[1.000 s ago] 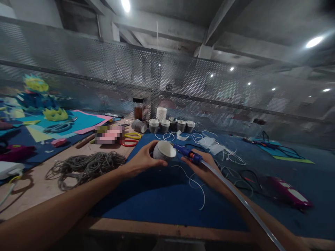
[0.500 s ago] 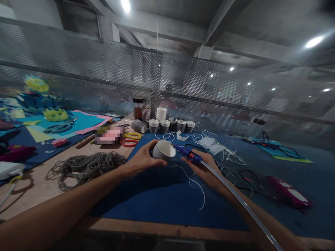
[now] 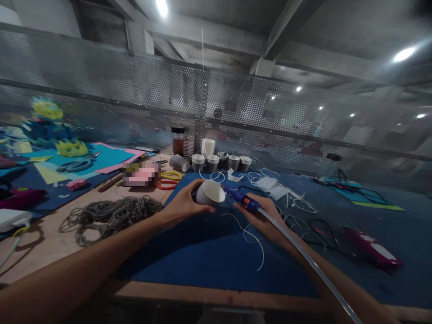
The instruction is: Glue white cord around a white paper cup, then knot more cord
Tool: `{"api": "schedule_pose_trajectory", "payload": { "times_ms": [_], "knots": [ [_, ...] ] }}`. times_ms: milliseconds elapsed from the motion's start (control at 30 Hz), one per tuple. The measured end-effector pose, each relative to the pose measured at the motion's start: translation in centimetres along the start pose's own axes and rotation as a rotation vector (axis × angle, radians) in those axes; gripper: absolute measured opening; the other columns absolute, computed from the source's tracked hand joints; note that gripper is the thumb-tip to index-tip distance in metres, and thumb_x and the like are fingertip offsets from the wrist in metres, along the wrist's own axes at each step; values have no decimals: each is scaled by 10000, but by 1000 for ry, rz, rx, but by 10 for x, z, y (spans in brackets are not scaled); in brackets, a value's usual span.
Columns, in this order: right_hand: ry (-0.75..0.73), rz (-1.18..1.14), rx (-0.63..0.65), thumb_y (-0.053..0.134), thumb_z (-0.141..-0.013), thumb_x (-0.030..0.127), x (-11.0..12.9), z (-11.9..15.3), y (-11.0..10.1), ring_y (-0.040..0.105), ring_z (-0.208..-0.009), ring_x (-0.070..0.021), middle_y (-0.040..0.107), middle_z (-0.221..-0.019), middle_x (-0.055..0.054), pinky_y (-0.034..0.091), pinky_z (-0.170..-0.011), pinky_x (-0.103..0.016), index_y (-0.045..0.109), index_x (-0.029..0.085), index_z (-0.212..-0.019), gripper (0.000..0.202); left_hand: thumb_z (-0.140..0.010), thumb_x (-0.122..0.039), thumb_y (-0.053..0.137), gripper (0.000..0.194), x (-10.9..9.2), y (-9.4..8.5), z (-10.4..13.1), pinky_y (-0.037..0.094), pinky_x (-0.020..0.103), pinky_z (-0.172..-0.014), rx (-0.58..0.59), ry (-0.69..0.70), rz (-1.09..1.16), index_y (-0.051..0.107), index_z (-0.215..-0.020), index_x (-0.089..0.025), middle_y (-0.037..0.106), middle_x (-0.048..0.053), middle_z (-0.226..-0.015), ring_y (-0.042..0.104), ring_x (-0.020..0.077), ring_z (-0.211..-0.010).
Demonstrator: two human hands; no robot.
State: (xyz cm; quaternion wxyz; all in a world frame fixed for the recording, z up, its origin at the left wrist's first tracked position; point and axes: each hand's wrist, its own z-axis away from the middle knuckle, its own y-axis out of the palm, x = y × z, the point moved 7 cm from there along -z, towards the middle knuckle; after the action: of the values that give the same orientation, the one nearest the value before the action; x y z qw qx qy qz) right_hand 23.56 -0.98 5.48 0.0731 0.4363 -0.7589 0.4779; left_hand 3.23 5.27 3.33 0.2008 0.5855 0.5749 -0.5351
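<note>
Five lined-up cups (image 3: pixel 234 163), one held cup (image 3: pixel 206 194), one cup stack (image 3: pixel 208 147), two dark-lidded jars (image 3: pixel 178 145), one blue glue gun (image 3: pixel 241 197)

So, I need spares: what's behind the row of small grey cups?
A nested stack of white cups rises there; the small grey cups hide its base.

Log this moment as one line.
left hand: holds tilted cup | right hand: holds blue glue gun, tip by cup rim | beyond: row of cups | left side: grey cord
</note>
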Motion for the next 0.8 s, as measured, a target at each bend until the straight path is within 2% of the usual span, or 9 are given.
{"api": "schedule_pose_trajectory", "payload": {
  "times_ms": [300,600,800],
  "knots": [
    [16,20,14,576,-906,397,-1,0,0,420,-598,-124,431,-653,27,323,-557,-258,430,208,-692,322,-566,-340,852,729,-1,-1,0,419,442,-1041,-5,3,16,537,-1201,-169,628,104,-1212,580,274,-1153],
    [28,-9,-9,581,-902,395,-3,-1,-1,436,-608,-128,469,-665,15,339,-545,-254,497,200,-716,282,-575,-339,855,711,-3,-1,1,434,453,-1025,2,14,28,532,-1187,-177,632,93,-1190,592,274,-1130],
    [46,-41,10,573,-906,416,-2,0,-1,456,-614,-130,500,-694,16,353,-553,-251,540,201,-810,237,-571,-363,853,728,-2,0,1,445,463,-1014,12,23,-12,539,-1204,-184,634,101,-1205,594,284,-1125]
  ]
}}
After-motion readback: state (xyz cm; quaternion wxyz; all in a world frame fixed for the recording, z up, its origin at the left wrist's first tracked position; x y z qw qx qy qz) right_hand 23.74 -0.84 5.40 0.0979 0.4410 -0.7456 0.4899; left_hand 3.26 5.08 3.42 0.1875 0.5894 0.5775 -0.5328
